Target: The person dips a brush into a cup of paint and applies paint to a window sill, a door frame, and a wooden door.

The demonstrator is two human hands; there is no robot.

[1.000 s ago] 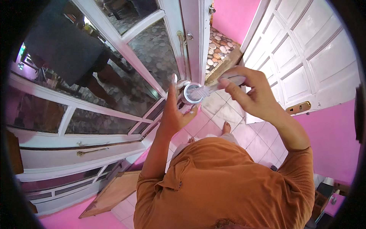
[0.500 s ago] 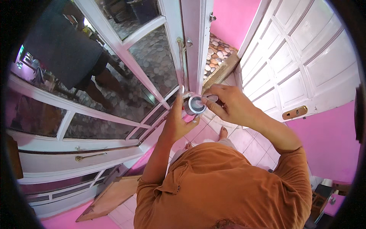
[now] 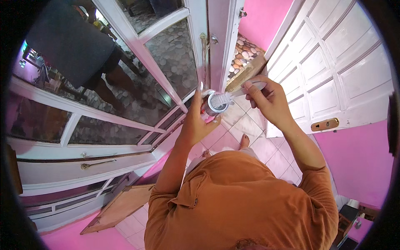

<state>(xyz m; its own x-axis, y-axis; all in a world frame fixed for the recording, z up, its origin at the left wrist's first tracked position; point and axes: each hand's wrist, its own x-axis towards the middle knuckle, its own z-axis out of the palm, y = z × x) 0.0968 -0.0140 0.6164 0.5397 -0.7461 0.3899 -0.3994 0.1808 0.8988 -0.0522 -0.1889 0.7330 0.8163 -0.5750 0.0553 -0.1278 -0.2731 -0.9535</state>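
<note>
My left hand (image 3: 196, 125) is wrapped around a small open metal can (image 3: 210, 110), its mouth facing up toward me and whitish paint showing inside. A pale paintbrush (image 3: 238, 92) is pinched by its handle between the thumb and fingers of my right hand (image 3: 271, 103). Its white-coated bristles lie at the right side of the can's rim, and the handle slants up to the right. Whether the bristle tips touch the rim, I cannot tell.
A white-framed glass window (image 3: 166, 89) stands close on the left, with a person reflected or seen through it. Ahead is a narrow door edge (image 3: 221, 46). A white panelled door (image 3: 325, 75) with a brass lock plate stands to the right. Pink tiles (image 3: 266, 154) cover the floor.
My right hand has moved right and away from the can, drawing the brush partly out so its white bristles now show at the rim. The left hand still holds the can.
</note>
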